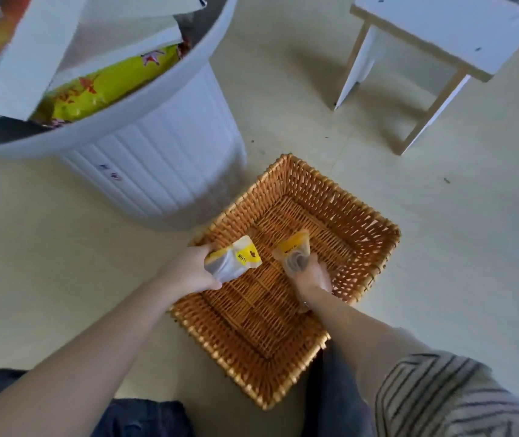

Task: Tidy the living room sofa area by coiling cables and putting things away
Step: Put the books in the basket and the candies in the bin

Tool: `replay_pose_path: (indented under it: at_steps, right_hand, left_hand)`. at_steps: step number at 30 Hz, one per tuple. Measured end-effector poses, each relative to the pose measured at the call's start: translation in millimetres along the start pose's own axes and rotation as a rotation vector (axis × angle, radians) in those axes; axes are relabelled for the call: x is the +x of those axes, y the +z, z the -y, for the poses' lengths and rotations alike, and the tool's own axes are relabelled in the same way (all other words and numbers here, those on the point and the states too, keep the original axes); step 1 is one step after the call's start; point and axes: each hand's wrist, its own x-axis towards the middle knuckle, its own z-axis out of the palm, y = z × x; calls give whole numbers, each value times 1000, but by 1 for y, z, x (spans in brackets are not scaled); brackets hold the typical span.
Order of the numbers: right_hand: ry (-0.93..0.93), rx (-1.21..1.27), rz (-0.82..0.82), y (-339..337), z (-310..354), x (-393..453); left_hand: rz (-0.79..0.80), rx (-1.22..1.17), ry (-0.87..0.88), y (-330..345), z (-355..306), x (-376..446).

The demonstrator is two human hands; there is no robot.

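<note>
Two hands over one wicker basket (365,244), centre frame on pale floor (441,216). Largest item: white ribbed tub (157,171), upper left, standing just beside the basket's upper-left corner; stuffed with white cardboard sheets (31,58) and a yellow-green snack bag (106,86) with red printing, text too distorted to read. White stool (441,29) with pale wood edges, upper right, well apart from the basket. Basket is orange-brown weave, rectangular, lower edge between the person's dark-trousered knees. Left hand (188,269) grips a small white-and-yellow pouch (236,258) above the basket's left rim; small dark lettering and a dark logo on its yellow label, not legible. Right hand (313,279) holds a second clear pouch with yellow top (292,250) inside the basket, what looks like a coiled grey cable showing through it; label too blurred to read. Striped sleeve (441,395) lower right. Few dark specks on floor near stool.
</note>
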Motion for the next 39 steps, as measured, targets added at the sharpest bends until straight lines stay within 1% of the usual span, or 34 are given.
replay_pose_path:
  at_steps: [3,5,8,9,11,12,14,16,17,19,21,23,25,27,31,32,33,36,37,39]
  right_hand:
    - [-86,-63,-60,-22,10,17]
    - [-130,-89,-75,-41,20,22]
    - [-237,-16,-101,-65,30,19]
    - [-278,9,-127,-71,31,14]
    - [-322,50,-165,-78,27,0]
    - [-329,79,-203,-79,24,-7]
    - [-279,175,-292,-78,18,-25]
    - [-235,307,-353,-74,11,-38]
    - [-242,378,-364,-70,9,-45]
    - [-276,448,-385,-62,6,-62]
    - [-307,398,-400,-55,5,-78]
    - [-340,282,-387,-46,4,-92]
    - [-350,121,-365,-33,6,-103]
    - [-331,-12,-338,-21,7,-104]
    - [-204,-222,-256,11,8,-95]
    - [-165,-269,-201,18,7,-92]
    - [-137,-312,-108,27,4,-88]
    - [-111,-310,228,36,-4,-80]
    - [-121,-301,296,35,-8,-78]
    - [-163,-316,360,31,-10,-74]
  left_hand:
    - [48,139,37,-5,-19,9]
    - [49,256,90,-14,-32,12]
    - [-32,380,203,-29,-43,19]
    - [-36,398,238,-30,-42,21]
    - [21,440,302,-28,-40,21]
    - [45,465,347,-25,-39,23]
    - [61,557,465,-18,-40,26]
    - [80,657,577,-8,-40,33]
    - [101,702,615,-1,-36,37]
    - [177,750,622,10,-28,45]
    - [263,768,564,16,-20,57]
    - [316,776,520,15,-14,66]
    - [342,753,514,14,-9,73]
    - [323,763,529,15,-5,76]
    - [296,809,544,28,2,73]
    - [283,811,542,30,3,73]
    - [280,799,546,34,5,75]
    - [271,734,521,36,11,82]
    - [275,711,507,37,12,84]
    - [280,710,485,36,9,83]
